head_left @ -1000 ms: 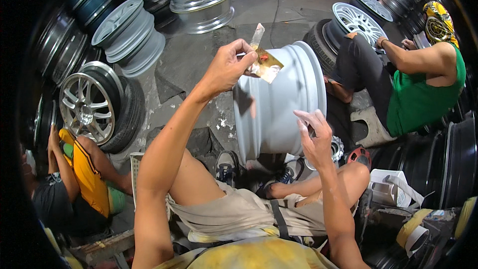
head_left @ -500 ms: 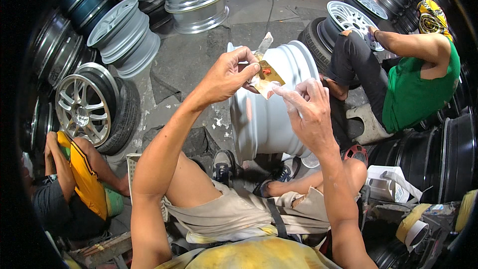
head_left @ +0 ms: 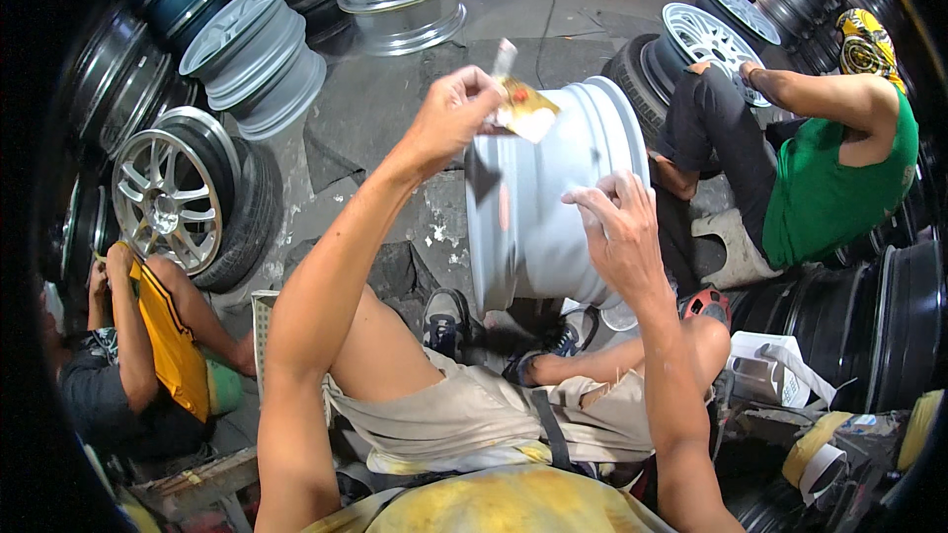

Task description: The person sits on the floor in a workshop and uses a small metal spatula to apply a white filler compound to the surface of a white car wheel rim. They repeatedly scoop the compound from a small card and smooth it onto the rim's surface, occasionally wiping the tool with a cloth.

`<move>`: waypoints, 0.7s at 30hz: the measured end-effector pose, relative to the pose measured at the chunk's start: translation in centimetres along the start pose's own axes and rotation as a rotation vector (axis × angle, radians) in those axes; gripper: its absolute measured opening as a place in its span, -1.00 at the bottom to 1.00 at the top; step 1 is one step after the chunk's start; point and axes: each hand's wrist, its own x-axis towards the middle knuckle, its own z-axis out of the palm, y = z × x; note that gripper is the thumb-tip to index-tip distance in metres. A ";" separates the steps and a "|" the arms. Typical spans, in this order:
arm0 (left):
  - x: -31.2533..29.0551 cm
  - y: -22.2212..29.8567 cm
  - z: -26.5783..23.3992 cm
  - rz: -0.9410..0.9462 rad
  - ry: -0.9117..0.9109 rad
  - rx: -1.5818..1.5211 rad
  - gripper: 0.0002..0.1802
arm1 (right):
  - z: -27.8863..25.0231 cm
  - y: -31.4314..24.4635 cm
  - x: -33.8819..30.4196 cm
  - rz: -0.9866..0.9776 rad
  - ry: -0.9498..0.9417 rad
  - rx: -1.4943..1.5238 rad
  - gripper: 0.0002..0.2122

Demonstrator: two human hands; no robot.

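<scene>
In front of me a grey wheel rim (head_left: 553, 247) stands on its edge between my feet, with a pinkish patch (head_left: 504, 205) on its barrel. Above its far left edge, my left hand (head_left: 454, 114) pinches a small gold-coloured card (head_left: 531, 116) bearing a red blob and whitish paste. A pale strip (head_left: 506, 57) sticks up beside the card; how it is held is hidden. My right hand (head_left: 622, 227) hovers over the rim's right side, holding nothing. Its index finger points left, the other fingers are loosely bent, and white residue coats the fingertips.
At the right, a person in a green top (head_left: 839, 183) works at a silver wheel (head_left: 706, 44). Another person (head_left: 118, 355) sits at the left. Stacked rims (head_left: 400, 0), a wheel with a tyre (head_left: 166, 199) and a white box (head_left: 765, 370) stand around.
My left hand has carried the card up and away from my right hand, which has drawn back slightly. The fingers and the card were close together before; now they are apart.
</scene>
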 end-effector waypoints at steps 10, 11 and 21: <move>6.6 -6.3 -0.3 0.297 0.615 0.486 -0.76 | 2.8 -0.4 -1.3 0.025 -0.088 -0.073 -0.66; 6.6 -6.4 -0.2 0.289 0.604 0.476 -0.75 | 3.1 -0.3 -1.2 0.017 -0.098 -0.110 -0.65; 6.5 -6.2 -0.3 0.256 0.595 0.502 -0.74 | 3.2 -0.1 -1.7 -0.081 -0.135 -0.285 -0.63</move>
